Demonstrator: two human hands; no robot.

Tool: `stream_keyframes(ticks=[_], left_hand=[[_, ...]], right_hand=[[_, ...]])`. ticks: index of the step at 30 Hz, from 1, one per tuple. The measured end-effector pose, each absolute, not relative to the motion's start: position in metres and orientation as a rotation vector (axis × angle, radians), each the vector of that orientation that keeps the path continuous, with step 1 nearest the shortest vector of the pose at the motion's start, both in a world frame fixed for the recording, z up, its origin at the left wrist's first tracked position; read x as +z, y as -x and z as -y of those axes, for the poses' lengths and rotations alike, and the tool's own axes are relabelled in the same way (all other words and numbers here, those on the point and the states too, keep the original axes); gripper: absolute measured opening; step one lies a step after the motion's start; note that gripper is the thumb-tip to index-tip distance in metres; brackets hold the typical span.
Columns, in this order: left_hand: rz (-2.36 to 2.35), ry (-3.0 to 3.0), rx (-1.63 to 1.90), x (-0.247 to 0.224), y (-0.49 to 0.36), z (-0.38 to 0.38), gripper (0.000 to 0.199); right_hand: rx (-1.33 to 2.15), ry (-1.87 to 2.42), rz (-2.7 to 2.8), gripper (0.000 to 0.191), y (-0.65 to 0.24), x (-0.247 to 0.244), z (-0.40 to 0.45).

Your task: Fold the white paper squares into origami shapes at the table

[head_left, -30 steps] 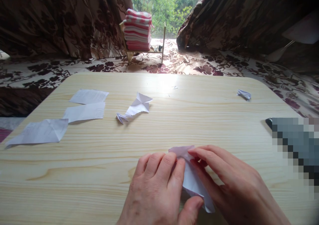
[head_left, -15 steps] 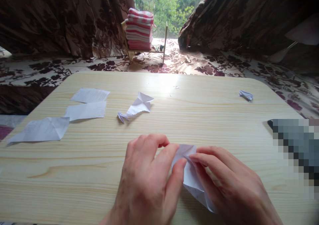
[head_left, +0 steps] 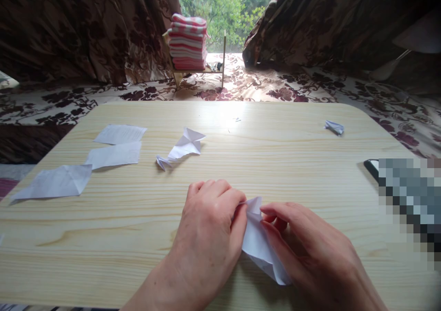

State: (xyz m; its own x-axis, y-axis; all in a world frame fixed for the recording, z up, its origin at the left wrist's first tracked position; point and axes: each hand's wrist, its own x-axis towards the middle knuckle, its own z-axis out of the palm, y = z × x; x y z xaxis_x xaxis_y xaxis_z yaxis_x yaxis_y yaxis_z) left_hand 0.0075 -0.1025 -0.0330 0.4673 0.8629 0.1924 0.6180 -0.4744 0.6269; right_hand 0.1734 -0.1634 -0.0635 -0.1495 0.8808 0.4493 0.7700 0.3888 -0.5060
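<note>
A creased white paper (head_left: 260, 244) stands between my two hands, low in the centre of the view, folded at its upper end. My left hand (head_left: 213, 223) pinches its upper left edge between thumb and curled fingers. On the other side, my right hand (head_left: 310, 246) has its fingers bent around the paper's right edge, with the thumb against it. Part of the paper is hidden behind the right hand. Beyond my hands lie a folded paper piece (head_left: 188, 143) and a small crumpled bit (head_left: 162, 162) touching it.
White paper sheets (head_left: 115, 155) lie at the left of the wooden table (head_left: 103, 219). A small folded paper (head_left: 334, 127) sits at the back right, above a pixelated dark-edged device (head_left: 409, 191). Striped cloths (head_left: 188, 44) are stacked on a small rack behind the table.
My left hand has turned, and its thumb has drawn back to the paper's upper left edge. The paper's top is folded narrower. The whole view has shifted slightly.
</note>
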Motion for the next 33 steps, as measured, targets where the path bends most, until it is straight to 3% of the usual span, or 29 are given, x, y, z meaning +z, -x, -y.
stream_keyframes(ticks=[12, 21, 33], left_hand=[[-1.17, -2.189, 0.608, -0.03, -0.006, 0.1, 0.02], [-1.108, -2.243, 0.563, -0.03, 0.0, 0.103, 0.017], [-1.03, -2.444, 0.727, -0.038, 0.004, 0.109, 0.018]], right_hand=[[0.179, 1.452, 1.957, 0.025, -0.17, -0.061, 0.163], [-0.03, 1.424, 2.07, 0.017, -0.171, -0.058, 0.163], [-0.058, 1.374, 2.247, 0.021, -0.179, -0.052, 0.171]])
